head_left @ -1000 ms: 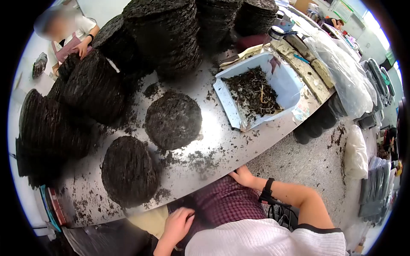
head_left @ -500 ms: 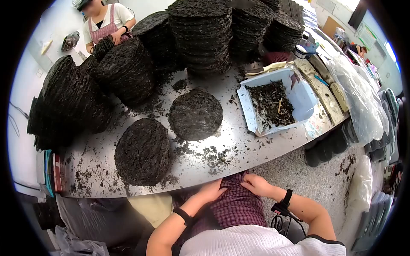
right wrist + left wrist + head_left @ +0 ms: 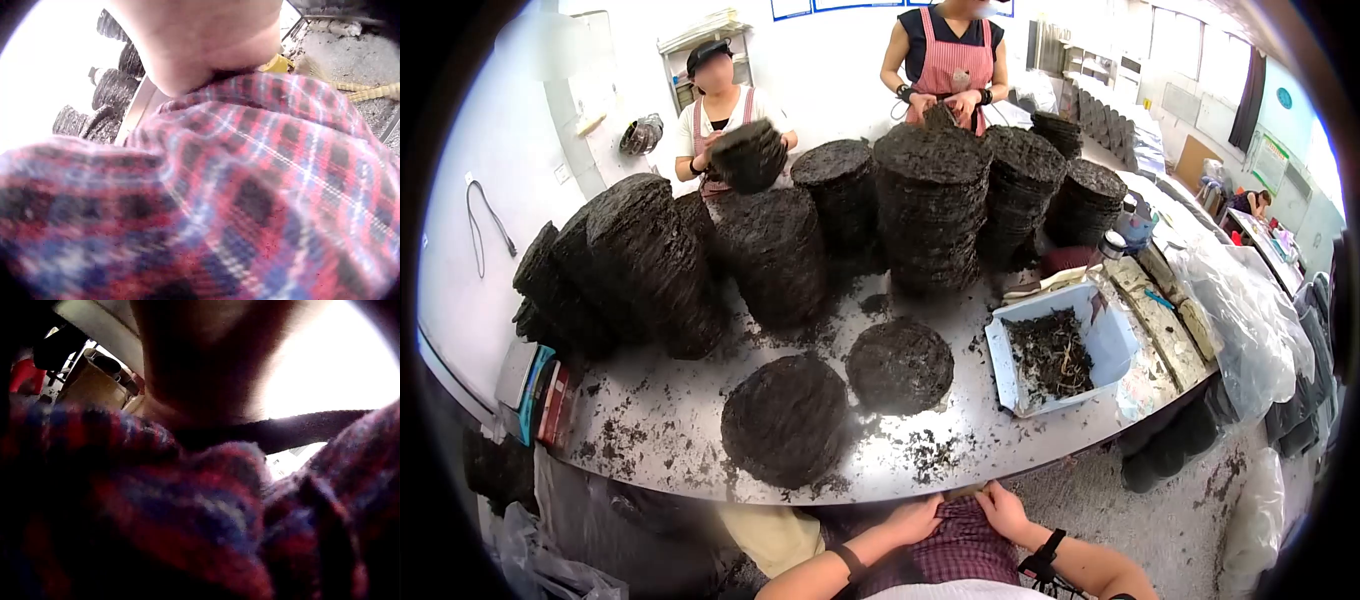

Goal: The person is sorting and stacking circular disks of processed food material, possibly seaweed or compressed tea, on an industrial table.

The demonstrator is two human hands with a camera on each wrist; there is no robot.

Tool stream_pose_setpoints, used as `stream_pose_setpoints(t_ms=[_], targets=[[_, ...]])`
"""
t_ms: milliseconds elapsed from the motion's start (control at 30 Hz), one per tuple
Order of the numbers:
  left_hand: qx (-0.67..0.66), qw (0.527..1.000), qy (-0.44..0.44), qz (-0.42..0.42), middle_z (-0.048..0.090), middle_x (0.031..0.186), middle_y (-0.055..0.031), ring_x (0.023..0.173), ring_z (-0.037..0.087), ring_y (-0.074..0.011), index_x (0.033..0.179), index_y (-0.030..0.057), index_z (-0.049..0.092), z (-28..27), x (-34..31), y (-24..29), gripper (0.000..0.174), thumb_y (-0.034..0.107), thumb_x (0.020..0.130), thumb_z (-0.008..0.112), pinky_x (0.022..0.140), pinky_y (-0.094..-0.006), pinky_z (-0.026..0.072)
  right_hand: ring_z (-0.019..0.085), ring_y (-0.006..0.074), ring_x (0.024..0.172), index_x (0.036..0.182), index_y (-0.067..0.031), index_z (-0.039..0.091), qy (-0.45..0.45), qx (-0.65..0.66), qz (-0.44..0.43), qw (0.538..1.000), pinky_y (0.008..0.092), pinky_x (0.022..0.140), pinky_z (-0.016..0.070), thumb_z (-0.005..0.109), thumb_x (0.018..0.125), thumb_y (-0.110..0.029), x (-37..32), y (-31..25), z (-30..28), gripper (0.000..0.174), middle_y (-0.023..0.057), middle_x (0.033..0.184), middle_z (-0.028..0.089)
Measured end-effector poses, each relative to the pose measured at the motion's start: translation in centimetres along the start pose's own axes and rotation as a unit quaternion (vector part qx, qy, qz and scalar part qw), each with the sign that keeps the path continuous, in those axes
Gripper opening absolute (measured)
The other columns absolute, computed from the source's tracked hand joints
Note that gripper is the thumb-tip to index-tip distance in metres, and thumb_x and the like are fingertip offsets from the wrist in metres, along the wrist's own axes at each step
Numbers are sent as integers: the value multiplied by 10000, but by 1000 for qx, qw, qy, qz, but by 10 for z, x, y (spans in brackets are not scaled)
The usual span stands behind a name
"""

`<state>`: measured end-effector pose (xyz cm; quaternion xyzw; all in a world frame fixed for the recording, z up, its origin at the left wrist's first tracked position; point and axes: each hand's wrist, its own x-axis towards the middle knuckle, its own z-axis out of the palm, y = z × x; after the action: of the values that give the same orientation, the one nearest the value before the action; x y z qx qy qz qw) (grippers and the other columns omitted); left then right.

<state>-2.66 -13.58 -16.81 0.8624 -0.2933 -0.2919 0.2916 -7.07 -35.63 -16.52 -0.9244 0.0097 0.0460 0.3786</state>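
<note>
Both hands are low in the head view, at the table's front edge, over plaid cloth (image 3: 960,535) on the lap. The left hand (image 3: 913,518) grips the cloth's left side. Opposite it, the right hand (image 3: 1005,512) pinches the cloth's right side, thumb toward the middle. Folds of the plaid cloth (image 3: 187,506) fill much of the left wrist view, and its fingers are hidden. Bunched plaid cloth (image 3: 250,169) rises below the hand in the right wrist view. Two round, dark seaweed-like cakes, one nearer (image 3: 785,420) and one farther (image 3: 900,366), lie on the table beyond the hands.
Tall stacks of dark cakes (image 3: 930,210) line the table's back and left. A blue bin (image 3: 1112,350) of dark scraps stands right. Two people in red aprons, one left (image 3: 715,130) and one centre (image 3: 950,60), handle dark pieces behind the stacks. Crumbs dot the metal table (image 3: 670,420).
The head view has tilted up. My left hand has moved from the left of the lap onto the plaid cloth beside the right hand. The person at back left now holds up a dark stack.
</note>
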Motion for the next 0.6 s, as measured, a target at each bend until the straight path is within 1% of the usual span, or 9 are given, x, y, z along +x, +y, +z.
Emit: stream_pose_setpoints(t_ms=[33,67,100,133,233,333,500,567,600], targets=[[-14,1000,15,21,654,886,-237,783,637,-410,1221,57,398,6,-2,1,424,241,882,575,675,-501,495,599,338,641,855,-2,543,-28,5,25,999,421,584,461,623,903,-264,-5,-4,-5,279,189,700,602],[-38,999,-33,8,634,902,-259,838,619,-432,1183,24,389,-7,-8,19,458,271,862,602,733,-491,489,602,330,627,837,-1,546,-54,8,47,997,416,573,460,626,902,-281,-7,-9,-10,297,186,680,598],[-23,999,-8,31,630,909,-260,854,614,-430,1182,35,402,3,-8,17,450,272,858,606,745,-490,486,618,344,619,795,-37,585,-57,-12,33,998,427,588,482,613,897,-354,-11,-8,-11,334,157,639,608],[-7,998,19,57,625,915,-260,870,609,-428,1181,46,415,12,-8,14,443,272,853,610,758,-489,483,614,345,613,781,-36,589,-63,-14,38,997,425,584,481,608,899,-357,-13,-10,-12,343,157,634,604],[-17,997,-19,74,618,969,-253,930,597,-417,1151,49,452,7,-7,15,402,253,842,610,790,-483,478,598,351,585,740,-37,608,-70,-27,43,996,428,565,478,588,904,-383,-13,-14,-13,384,164,606,586],[-15,997,-11,76,613,1014,-240,969,586,-409,1122,34,480,8,-7,15,375,234,832,609,818,-480,472,591,354,569,733,-45,606,-76,-39,24,996,440,556,474,583,905,-369,-11,-18,-15,367,163,591,581],[-5,997,-26,73,611,1034,-229,976,586,-410,1127,35,484,1,-7,17,361,223,840,597,835,-484,470,587,355,559,718,-50,594,-73,-40,-7,997,442,546,470,576,907,-337,-7,-19,-17,345,165,580,576],[-1,998,-22,65,605,1053,-227,995,582,-406,1158,39,478,8,-4,11,375,217,847,590,848,-480,470,597,348,570,739,-41,589,-65,-21,10,998,439,548,475,592,898,-328,-7,-22,-19,328,168,609,593],[3,998,-43,49,594,1091,-230,1036,568,-403,1195,28,466,12,-2,5,406,218,856,582,871,-476,461,604,346,584,755,-36,588,-66,-5,23,998,436,556,479,599,894,-326,-5,-23,-20,321,167,627,602]])
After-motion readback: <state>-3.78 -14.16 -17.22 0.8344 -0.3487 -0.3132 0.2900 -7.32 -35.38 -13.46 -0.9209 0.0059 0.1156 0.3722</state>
